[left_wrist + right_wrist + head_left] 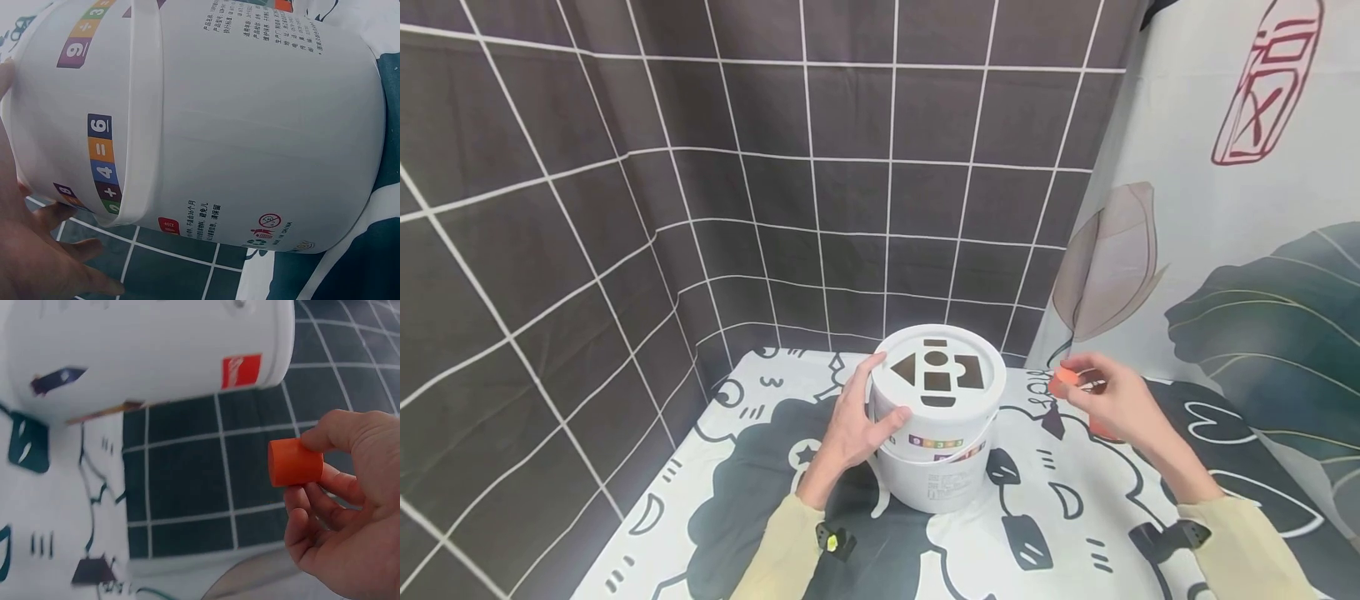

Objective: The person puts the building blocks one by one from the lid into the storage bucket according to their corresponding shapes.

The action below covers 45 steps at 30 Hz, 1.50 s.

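A white bucket (934,467) stands upright, its lid (992,371) cut with shaped holes, among them a triangle and a circle. My left hand (859,417) rests against the left side of the bucket near the rim, thumb in front. In the left wrist view, its other fingers (87,250) are spread beside the bucket wall. Right of the bucket, my right hand (1108,396) pinches an orange cylinder block (295,462) between thumb and fingers, apart from the lid. Another orange piece (1103,427) lies on the cloth, partly hidden behind the right hand.
A patterned black-and-white cloth (1060,533) covers the table. Dark gridded curtains (850,200) hang behind and to the left. A pale curtain with leaf prints (1225,250) hangs on the right. The bucket's white handle (145,112) hangs down across its front.
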Motion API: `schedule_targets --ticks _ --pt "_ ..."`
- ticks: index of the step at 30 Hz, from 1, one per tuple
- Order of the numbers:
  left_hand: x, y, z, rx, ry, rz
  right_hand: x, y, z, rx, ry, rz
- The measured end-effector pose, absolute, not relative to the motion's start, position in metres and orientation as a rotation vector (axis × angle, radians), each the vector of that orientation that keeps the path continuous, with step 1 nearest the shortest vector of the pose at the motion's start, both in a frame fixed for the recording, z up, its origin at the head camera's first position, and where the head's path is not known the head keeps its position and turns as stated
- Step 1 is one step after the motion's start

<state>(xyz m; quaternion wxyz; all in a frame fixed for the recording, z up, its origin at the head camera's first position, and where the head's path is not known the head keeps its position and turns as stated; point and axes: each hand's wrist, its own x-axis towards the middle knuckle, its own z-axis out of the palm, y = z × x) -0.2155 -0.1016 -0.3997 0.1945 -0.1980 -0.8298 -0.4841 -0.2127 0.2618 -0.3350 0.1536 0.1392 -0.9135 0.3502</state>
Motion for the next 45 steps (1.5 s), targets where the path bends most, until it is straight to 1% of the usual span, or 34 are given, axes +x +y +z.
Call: schedule_targets --ticks 6,10,18,24,29,36,45 --pt "-0.215 -0.102 -0.399 -0.543 -2.333 -1.361 -0.219 0.241 -0.315 0.528 -2.555 1.006" --pt "-0.215 -0.102 -0.398 -0.542 -2.33 -1.35 -0.222 0.227 -0.305 0.569 -2.545 1.039" --pt "-0.215 -0.103 -0.399 -0.54 -2.321 -1.35 -0.235 0.193 -0.292 0.681 -2.551 1.137" --pt "-0.214 -0.102 -0.397 -0.547 -2.323 -1.357 -0.248 0.17 -0.291 0.766 -2.54 1.166" --pt "-0.214 -0.102 -0.396 -0.541 -2.337 -1.365 -0.257 0.155 -0.292 0.769 -2.581 1.163" --pt "-0.214 -0.102 -0.398 -0.544 -2.338 -1.354 -0.268 0.143 -0.294 0.832 -2.565 1.15" --pt "-0.214 -0.102 -0.398 -0.533 -2.352 -1.367 -0.273 0.132 -0.297 0.841 -2.611 1.096"
